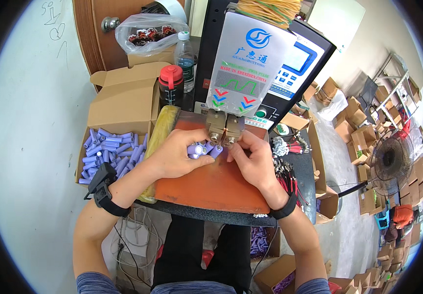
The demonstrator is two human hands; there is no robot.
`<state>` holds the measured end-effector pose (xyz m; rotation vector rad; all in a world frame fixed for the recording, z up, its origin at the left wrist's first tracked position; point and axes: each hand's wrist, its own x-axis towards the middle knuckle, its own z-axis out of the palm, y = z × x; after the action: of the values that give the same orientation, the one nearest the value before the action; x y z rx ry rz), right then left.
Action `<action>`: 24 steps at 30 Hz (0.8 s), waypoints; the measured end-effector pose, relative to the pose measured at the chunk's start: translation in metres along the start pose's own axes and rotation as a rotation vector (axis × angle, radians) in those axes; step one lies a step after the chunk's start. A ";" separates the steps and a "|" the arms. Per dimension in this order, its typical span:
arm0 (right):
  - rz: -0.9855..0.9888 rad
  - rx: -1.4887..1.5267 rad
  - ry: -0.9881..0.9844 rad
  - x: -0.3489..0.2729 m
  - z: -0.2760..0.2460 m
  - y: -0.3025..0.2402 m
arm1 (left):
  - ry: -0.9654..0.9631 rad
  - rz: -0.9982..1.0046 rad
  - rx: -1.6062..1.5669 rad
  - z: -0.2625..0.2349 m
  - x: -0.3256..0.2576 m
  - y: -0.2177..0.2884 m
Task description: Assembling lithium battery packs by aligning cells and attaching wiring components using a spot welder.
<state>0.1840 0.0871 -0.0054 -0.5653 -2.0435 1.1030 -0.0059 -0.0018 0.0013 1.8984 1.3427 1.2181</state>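
My left hand (172, 156) is closed around several purple cylindrical battery cells (197, 149), their ends facing up. One of these cells (216, 151) sits right under the metal electrode holders (225, 131) of a spot welding machine (243, 63). On the other side of the electrodes, my right hand (256, 165) has its thumb and forefinger pinched close to that cell. What they hold, if anything, is too small to make out. Both hands rest above an orange mat (206, 191) on the dark worktable.
An open cardboard box (120, 100) of purple cells (116, 147) stands left, beside a yellow wrapped roll (165, 130). Behind are a red-capped bottle (171, 83) and a water bottle (184, 61). Red and black wire leads (287, 174) lie right. A fan (391, 157) and cartons stand beyond.
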 end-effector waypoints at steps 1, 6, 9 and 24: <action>-0.011 0.021 0.034 -0.002 0.000 0.001 | -0.011 0.026 0.009 0.001 0.001 -0.003; -0.085 -0.028 0.153 -0.004 -0.001 0.003 | 0.064 0.036 -0.001 0.003 0.004 -0.006; -0.164 -0.049 0.172 -0.005 -0.002 0.002 | 0.057 0.018 -0.006 0.003 0.005 -0.005; -0.385 -0.331 0.192 -0.004 -0.004 -0.015 | 0.004 -0.057 -0.019 0.001 0.004 -0.008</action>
<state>0.1894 0.0783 0.0072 -0.3955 -2.0624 0.4718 -0.0086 0.0048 -0.0039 1.8326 1.3731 1.2027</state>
